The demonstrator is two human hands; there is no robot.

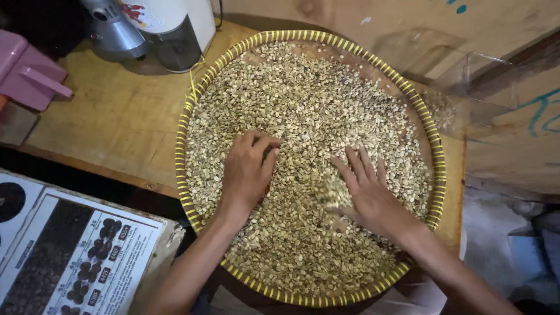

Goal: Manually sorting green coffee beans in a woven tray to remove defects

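Both hands sit inside the round woven tray (182, 151), w/ open bean surface all around them. Yellow rim is low, easy to pass over. Far left: grey-white appliance (169, 29) & pink container (29, 67) crowd the wooden table (116, 116). Clear plastic box (478, 87) blocks right side. Printed chart (76, 256) near-left.

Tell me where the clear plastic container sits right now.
In the head view, the clear plastic container sits at upper right, just outside the round woven tray's yellow-striped rim, against the wooden wall.
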